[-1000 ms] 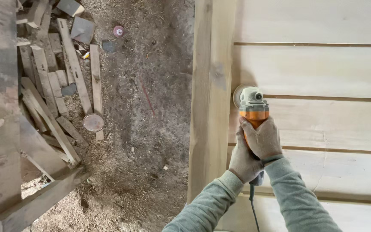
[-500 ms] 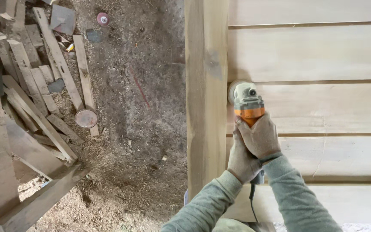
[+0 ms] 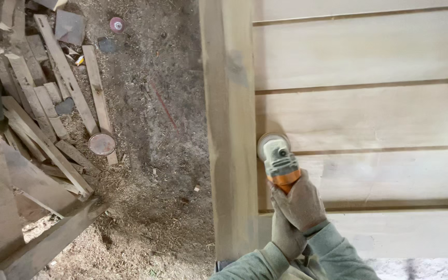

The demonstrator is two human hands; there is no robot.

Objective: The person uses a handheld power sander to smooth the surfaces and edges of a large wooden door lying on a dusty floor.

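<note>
A person in grey-green sleeves and work gloves sands a pale wooden panel [image 3: 369, 52] with an orange-and-grey sander [image 3: 280, 165], both hands clenched around its body. The right hand [image 3: 302, 203] wraps the grip just behind the orange collar; the left hand [image 3: 285, 233] closes on the tail of the tool below it. The sander's round disc [image 3: 270, 141] lies against a board right beside the thick upright beam [image 3: 229, 129] that edges the panel, close to a dark seam between boards.

To do this pass well, the disc looks best kept flat to the board and moving evenly, so it does not dig a hollow; this close to the beam, the person would want to mind the disc's rim, which could nick the beam's edge or catch in the seam.

The panel is made of wide, light boards set edge to edge, their faces smooth and dusty. To the left the dirt floor [image 3: 167, 171] is covered in sawdust and shavings. A heap of offcut slats [image 3: 47, 114] lies scattered there, with a round rusty lid [image 3: 102, 143] among them, a small reddish disc [image 3: 116, 24] farther off, and a heavy weathered timber [image 3: 47, 241] lying slantwise near the lower left.
</note>
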